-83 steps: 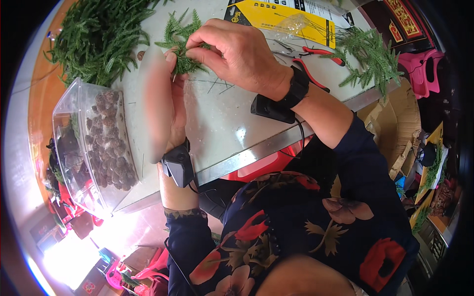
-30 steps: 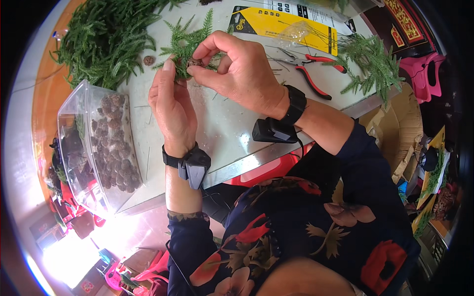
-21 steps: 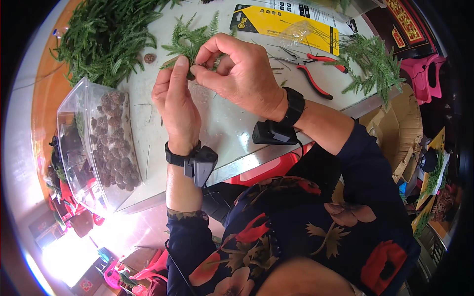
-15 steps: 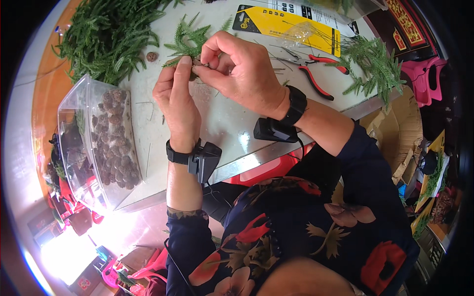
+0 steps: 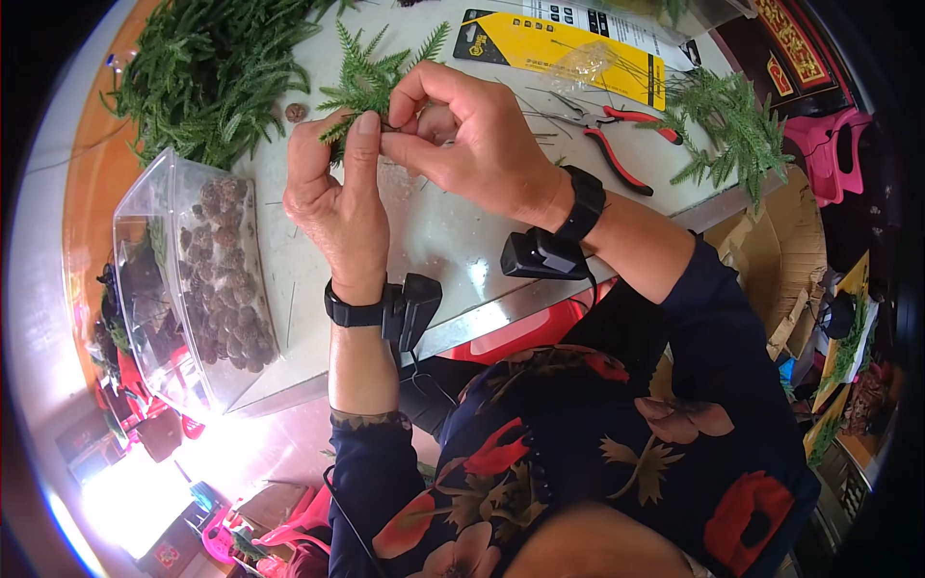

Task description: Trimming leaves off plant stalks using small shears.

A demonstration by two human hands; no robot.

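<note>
Over the far middle of the table, my two hands meet at the base of a green fern-like sprig [image 5: 364, 85]. My left hand [image 5: 339, 197] grips its lower end between thumb and fingers. From the right, my right hand [image 5: 482, 144] pinches at the same spot, thumb against bent fingers. A thin dark stem or wire shows between the fingertips; what exactly the right fingers hold is hidden. A single small brown cone [image 5: 296, 113] lies on the table left of the sprig.
A large heap of green sprigs [image 5: 207, 72] fills the far left, above a clear plastic box [image 5: 149, 193] of brown cones [image 5: 226, 275]. Red-handled pliers [image 5: 617, 159], a yellow card [image 5: 549, 48] with thin wires, and another green bunch [image 5: 732, 130] lie right on the white table [image 5: 443, 231].
The sprig has turned, and more of its fronds now spread above my fingers. My left hand has shifted slightly left and rolled; my right hand stays nearly in place, still pinching.
</note>
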